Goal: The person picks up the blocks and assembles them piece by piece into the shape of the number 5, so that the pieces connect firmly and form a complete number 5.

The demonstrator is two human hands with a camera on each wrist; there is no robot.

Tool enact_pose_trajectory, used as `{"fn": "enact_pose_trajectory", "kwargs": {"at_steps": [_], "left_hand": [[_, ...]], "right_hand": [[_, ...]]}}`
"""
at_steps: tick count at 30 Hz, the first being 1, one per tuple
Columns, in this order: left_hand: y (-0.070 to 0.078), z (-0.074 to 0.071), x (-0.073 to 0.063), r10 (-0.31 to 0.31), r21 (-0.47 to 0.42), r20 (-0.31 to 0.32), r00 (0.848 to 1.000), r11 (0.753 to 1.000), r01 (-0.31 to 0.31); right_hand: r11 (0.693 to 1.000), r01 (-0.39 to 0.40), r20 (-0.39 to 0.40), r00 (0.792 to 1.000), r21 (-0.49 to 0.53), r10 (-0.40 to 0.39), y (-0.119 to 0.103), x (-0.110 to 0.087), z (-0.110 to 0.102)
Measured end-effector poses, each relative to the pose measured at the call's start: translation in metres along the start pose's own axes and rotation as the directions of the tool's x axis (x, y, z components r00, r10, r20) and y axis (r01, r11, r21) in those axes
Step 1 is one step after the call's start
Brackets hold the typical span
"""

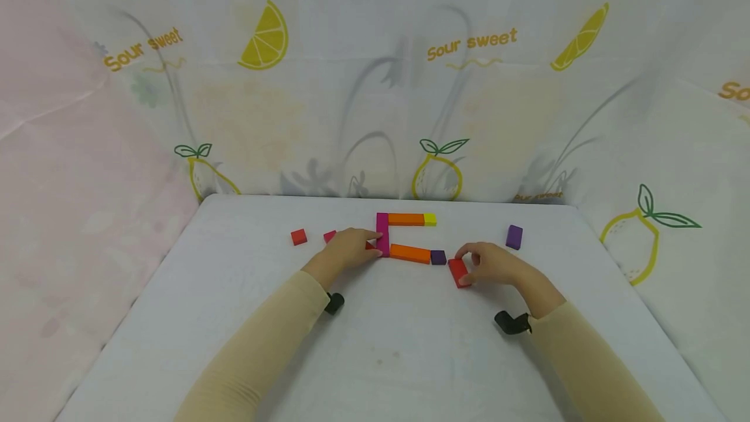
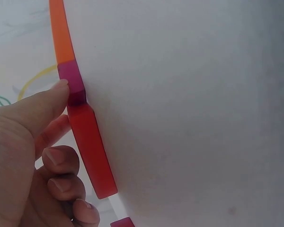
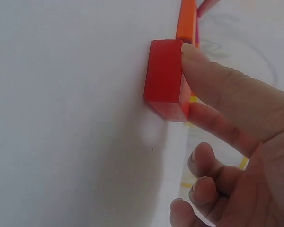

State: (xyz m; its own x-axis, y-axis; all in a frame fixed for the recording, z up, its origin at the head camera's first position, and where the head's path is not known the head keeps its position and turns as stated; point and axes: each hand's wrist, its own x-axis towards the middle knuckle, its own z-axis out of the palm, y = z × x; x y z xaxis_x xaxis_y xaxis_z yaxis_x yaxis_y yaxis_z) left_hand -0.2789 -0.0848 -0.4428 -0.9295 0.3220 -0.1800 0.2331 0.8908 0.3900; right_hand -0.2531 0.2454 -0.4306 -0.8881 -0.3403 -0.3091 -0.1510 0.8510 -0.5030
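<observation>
A long magenta block (image 1: 383,226) lies front to back on the white table. My left hand (image 1: 349,247) holds it near its front end, thumb on that end, index finger hidden behind a red block (image 2: 92,151). The remaining left fingers are curled. Two orange blocks (image 1: 406,219) (image 1: 410,253) run rightward from the magenta one. At their right ends sit a yellow block (image 1: 430,219) and a small dark purple block (image 1: 438,257). My right hand (image 1: 489,263) pinches another red block (image 3: 164,71) between thumb and index finger, close to the purple one.
On the left lie a small red block (image 1: 299,237) and a pink block (image 1: 330,236) partly behind my left hand. A purple block (image 1: 514,237) lies beyond my right hand. Patterned cloth (image 1: 351,103) hangs behind the table (image 1: 381,370).
</observation>
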Motion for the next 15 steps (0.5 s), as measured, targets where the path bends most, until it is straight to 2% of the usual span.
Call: {"fn": "enact_pose_trajectory", "kwargs": {"at_steps": [15], "left_hand": [[0.0002,0.0,0.0002,-0.007,0.006,0.01,1.0,1.0,0.007]], "right_hand": [[0.999,0.053,0.012,0.999,-0.005,-0.053,-0.0085,-0.007,0.0078]]}}
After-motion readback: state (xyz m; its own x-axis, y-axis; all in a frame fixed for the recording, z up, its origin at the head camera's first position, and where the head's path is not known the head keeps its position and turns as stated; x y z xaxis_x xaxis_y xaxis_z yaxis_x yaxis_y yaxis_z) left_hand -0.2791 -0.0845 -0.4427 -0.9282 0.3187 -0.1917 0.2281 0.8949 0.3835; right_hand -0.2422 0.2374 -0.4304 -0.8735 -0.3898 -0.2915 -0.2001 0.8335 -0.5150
